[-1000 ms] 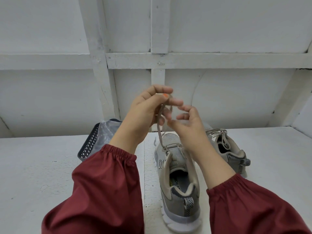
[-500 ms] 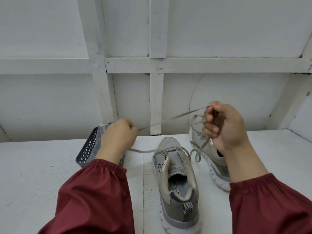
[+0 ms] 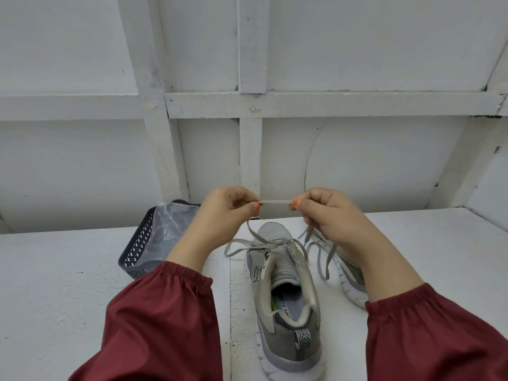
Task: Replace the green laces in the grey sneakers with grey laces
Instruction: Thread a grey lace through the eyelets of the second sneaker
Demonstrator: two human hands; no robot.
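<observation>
A grey sneaker (image 3: 283,298) stands on the white table with its heel toward me. A grey lace (image 3: 275,201) runs through its front eyelets, and loose strands trail on both sides. My left hand (image 3: 225,213) and my right hand (image 3: 327,215) each pinch this lace above the toe, and a short stretch is taut between them. The second grey sneaker (image 3: 349,276) lies to the right, mostly hidden behind my right wrist. No green lace shows.
A dark mesh basket (image 3: 137,246) with a clear plastic bag (image 3: 170,226) in it sits at the left behind my left forearm. A white wooden wall with beams stands right behind the table (image 3: 55,284).
My hands were wide apart, pulling the lace outward. They have come together above the sneaker's toe, leaving only a short taut piece between them.
</observation>
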